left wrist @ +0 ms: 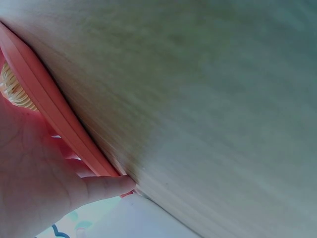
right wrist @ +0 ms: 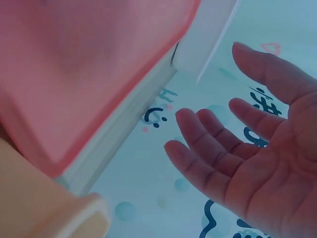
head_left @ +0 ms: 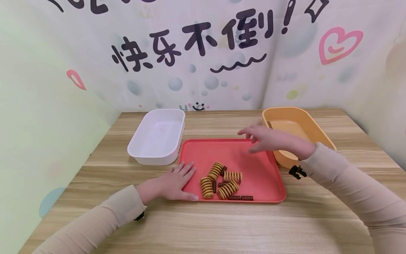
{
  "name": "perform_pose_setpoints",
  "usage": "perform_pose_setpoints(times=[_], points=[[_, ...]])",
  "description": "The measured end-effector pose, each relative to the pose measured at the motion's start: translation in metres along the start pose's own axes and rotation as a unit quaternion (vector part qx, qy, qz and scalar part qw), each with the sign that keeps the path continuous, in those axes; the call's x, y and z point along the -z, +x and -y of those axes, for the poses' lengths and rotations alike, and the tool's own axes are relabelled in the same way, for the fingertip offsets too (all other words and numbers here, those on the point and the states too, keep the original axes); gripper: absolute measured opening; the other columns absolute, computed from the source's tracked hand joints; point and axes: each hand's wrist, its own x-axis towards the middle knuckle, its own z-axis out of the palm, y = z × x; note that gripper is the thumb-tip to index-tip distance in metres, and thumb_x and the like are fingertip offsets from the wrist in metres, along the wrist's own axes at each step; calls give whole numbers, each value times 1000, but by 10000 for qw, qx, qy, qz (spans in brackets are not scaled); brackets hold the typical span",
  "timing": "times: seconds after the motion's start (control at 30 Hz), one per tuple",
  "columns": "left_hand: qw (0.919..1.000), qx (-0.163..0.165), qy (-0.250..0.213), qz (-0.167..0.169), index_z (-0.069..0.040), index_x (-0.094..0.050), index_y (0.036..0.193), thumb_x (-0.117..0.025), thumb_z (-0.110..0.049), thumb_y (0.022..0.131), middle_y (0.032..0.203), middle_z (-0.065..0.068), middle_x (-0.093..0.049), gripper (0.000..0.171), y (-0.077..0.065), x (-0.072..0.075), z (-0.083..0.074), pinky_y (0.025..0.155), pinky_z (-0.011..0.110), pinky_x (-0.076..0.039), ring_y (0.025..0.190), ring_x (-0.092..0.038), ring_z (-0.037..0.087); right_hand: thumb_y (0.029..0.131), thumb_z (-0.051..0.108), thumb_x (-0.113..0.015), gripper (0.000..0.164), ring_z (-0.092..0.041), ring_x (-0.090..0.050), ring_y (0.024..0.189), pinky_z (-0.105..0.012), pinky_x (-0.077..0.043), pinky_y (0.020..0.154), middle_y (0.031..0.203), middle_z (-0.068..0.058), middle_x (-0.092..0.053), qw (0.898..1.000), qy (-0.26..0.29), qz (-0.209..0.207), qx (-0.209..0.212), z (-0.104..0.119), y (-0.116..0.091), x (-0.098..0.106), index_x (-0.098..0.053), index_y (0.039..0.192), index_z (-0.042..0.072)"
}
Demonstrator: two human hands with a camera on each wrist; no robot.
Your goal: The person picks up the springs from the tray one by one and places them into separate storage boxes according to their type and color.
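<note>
On the red tray (head_left: 260, 176) lie several thick yellow-and-dark coil springs (head_left: 227, 189) and several thin dark brown springs (head_left: 234, 198), gathered toward its front left. My left hand (head_left: 174, 182) rests with spread fingers over the tray's left rim; in the left wrist view its fingers (left wrist: 106, 188) lie along the tray's edge. Above the tray's back right part hovers my right hand (head_left: 264, 138), its fingers loosely bent. The right wrist view shows its palm (right wrist: 282, 173) holding nothing. Beneath the right forearm, the orange bin (head_left: 304, 118) is partly hidden.
A white bin (head_left: 158, 160) stands behind the tray's left corner. One dark spring (head_left: 269, 124) shows against the orange bin's left wall. Everything sits on a wood-grain table (head_left: 222, 229), with a printed cloth (head_left: 203, 70) hanging behind it.
</note>
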Motion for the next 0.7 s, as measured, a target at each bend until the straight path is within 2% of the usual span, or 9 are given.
perform_pose_setpoints(times=[0.17, 0.33, 0.63, 0.7], points=[[10000, 19, 2, 44, -8, -15, 147, -47, -68, 80, 154, 10, -5, 95, 0, -1, 0, 107, 57, -15, 139, 0, 36, 79, 8, -68, 56, -27, -55, 97, -40, -47, 81, 112, -15, -54, 9992, 107, 359, 120, 5, 0, -6, -46, 130, 1], [9999, 86, 38, 58, -10, -14, 147, -46, -69, 79, 154, 8, -5, 96, 0, -2, 0, 107, 56, -14, 140, 0, 34, 80, 8, -67, 59, -29, -52, 101, -44, -45, 84, 115, -15, -54, 9960, -9, 753, 478, 8, 2, -17, -42, 134, 4], [9999, 106, 42, 54, -9, -14, 147, -47, -68, 79, 154, 9, -5, 96, 0, 0, -1, 107, 56, -14, 140, 0, 35, 78, 7, -70, 64, -27, -53, 101, -42, -47, 83, 120, -12, -53, 9907, 106, 1142, 738, 14, 4, -34, -40, 135, 7], [9999, 105, 43, 49, -9, -14, 147, -47, -68, 79, 154, 9, -5, 96, 0, 0, -1, 107, 56, -15, 140, 0, 35, 77, 6, -70, 63, -26, -54, 99, -40, -47, 82, 118, -12, -54, 9891, 19, 1152, 921, 15, 3, -38, -42, 134, 6]])
